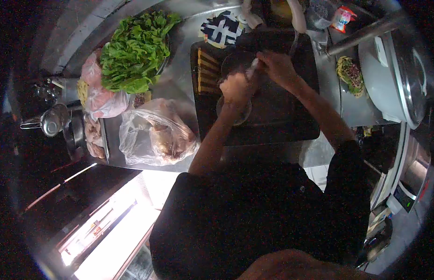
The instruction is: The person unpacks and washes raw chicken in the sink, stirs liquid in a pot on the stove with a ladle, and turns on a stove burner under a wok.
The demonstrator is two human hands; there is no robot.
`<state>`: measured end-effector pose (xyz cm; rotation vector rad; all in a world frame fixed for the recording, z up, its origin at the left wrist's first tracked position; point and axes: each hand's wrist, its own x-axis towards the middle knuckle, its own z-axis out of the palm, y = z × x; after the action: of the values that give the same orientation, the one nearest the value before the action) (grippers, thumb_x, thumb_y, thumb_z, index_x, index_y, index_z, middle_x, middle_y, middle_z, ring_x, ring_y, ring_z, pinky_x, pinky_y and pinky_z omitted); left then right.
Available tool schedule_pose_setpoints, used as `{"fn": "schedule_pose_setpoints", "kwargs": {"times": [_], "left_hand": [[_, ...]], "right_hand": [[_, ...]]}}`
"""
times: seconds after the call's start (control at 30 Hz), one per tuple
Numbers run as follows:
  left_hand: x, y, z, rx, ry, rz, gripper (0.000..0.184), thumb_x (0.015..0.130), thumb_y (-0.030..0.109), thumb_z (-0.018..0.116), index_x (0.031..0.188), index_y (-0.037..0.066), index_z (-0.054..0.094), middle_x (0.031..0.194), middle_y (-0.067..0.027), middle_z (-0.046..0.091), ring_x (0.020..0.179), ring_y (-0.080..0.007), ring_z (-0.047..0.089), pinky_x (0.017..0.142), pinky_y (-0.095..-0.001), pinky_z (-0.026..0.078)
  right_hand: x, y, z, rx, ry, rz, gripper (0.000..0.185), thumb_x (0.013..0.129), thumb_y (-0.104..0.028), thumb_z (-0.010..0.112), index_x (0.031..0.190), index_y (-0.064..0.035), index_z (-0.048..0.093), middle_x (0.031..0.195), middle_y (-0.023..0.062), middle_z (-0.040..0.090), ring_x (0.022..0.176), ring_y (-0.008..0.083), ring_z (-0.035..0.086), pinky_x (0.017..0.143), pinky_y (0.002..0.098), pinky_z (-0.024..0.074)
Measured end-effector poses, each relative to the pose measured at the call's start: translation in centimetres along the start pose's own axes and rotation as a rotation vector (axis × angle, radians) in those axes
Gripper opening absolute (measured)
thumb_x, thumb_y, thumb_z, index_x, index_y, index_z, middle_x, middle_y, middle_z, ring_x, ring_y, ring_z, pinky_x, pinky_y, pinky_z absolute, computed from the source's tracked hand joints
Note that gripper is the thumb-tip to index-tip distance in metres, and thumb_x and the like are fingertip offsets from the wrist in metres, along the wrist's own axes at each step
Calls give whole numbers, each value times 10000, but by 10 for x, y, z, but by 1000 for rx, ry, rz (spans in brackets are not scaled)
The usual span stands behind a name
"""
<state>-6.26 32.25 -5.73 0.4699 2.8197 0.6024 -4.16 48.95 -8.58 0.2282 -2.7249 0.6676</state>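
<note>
My left hand [235, 87] is closed over a round bowl [247, 112], its fingers mostly hidden in dim light. My right hand [276, 66] is beside it, to the right, with the fingers pressed together. Between the two hands shows a short, pale, narrow thing [252, 68], its kind too blurred to tell; the right fingers are on it. Both hands are above a large dark tray or basin [287, 121]. Behind the left hand another round dark vessel [232, 59] partly shows. A slatted wooden piece [208, 70] lies at the dark basin's left side.
Leafy greens [137, 51] are heaped at the back left. Before them are a pink plastic bag [107, 100] and a clear bag with food [163, 135]. A patterned cloth [222, 29] lies behind the basin. To the right stand a large white lidded pot [382, 70] and a metal pipe [361, 37].
</note>
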Motion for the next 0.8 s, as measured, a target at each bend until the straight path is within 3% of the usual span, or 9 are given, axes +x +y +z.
{"fn": "schedule_pose_setpoints", "kwargs": {"times": [0.1, 0.23, 0.3, 0.4, 0.47, 0.5, 0.6, 0.7, 0.8], "left_hand": [[-2, 0, 3, -6, -34, 24, 533, 797, 552, 497, 826, 41, 645, 770, -214, 641, 708, -391, 634, 639, -490, 499], [-6, -7, 3, -3, 8, 61, 499, 788, 505, 533, 816, 20, 647, 738, -217, 636, 698, -396, 631, 649, -484, 501], [-12, -3, -1, 16, 39, 77, 470, 777, 475, 556, 806, 16, 650, 726, -217, 634, 695, -392, 631, 655, -479, 502], [-9, 9, -8, 48, 49, 55, 426, 761, 440, 577, 831, 27, 650, 730, -211, 636, 694, -380, 634, 660, -470, 504], [-4, 3, -4, -3, 25, -27, 402, 759, 424, 573, 867, 44, 648, 741, -200, 641, 693, -374, 635, 661, -464, 507], [-3, 3, -7, 9, 21, -27, 400, 760, 425, 570, 884, 52, 641, 741, -195, 643, 693, -373, 636, 661, -463, 507], [-2, 4, -11, 36, 38, -8, 395, 763, 431, 561, 909, 70, 630, 737, -181, 646, 694, -373, 636, 658, -464, 507], [0, 2, -11, 45, 100, 14, 393, 769, 444, 552, 888, 77, 630, 735, -177, 646, 700, -373, 636, 652, -468, 505], [0, 3, -14, 39, 92, 4, 390, 774, 446, 547, 890, 82, 623, 748, -181, 646, 709, -373, 635, 644, -473, 502]], "right_hand": [[-15, 18, 13, 16, 8, 40, 250, 769, -212, 627, 960, -59, 577, 860, 136, 608, 761, 326, 614, 615, 432, 492], [-33, 64, -19, -50, -236, 362, 264, 793, -245, 576, 984, -63, 568, 839, 167, 617, 776, 346, 616, 640, 435, 497], [-52, 96, 20, -175, -223, 391, 275, 806, -252, 542, 1015, -74, 567, 842, 184, 618, 789, 355, 616, 655, 444, 498], [-63, 113, 49, -155, 7, 288, 294, 811, -216, 514, 1070, -83, 557, 850, 201, 614, 794, 365, 613, 671, 467, 494], [-66, 116, 52, -193, 41, 190, 296, 813, -193, 506, 1078, -73, 558, 844, 196, 617, 790, 362, 615, 674, 459, 497], [-64, 112, 48, -212, 57, 138, 298, 814, -182, 502, 1083, -67, 559, 841, 193, 618, 788, 361, 617, 675, 456, 498], [-47, 90, 37, -310, -217, 372, 238, 833, -178, 521, 1038, -79, 592, 855, 140, 639, 776, 322, 629, 666, 400, 509], [0, -12, -39, 319, -138, 438, 189, 834, -191, 575, 998, -111, 625, 885, 99, 653, 771, 277, 640, 659, 351, 512], [7, -19, -33, 255, 98, 135, 185, 813, -201, 624, 988, -139, 637, 911, 91, 656, 775, 249, 645, 652, 329, 510]]}}
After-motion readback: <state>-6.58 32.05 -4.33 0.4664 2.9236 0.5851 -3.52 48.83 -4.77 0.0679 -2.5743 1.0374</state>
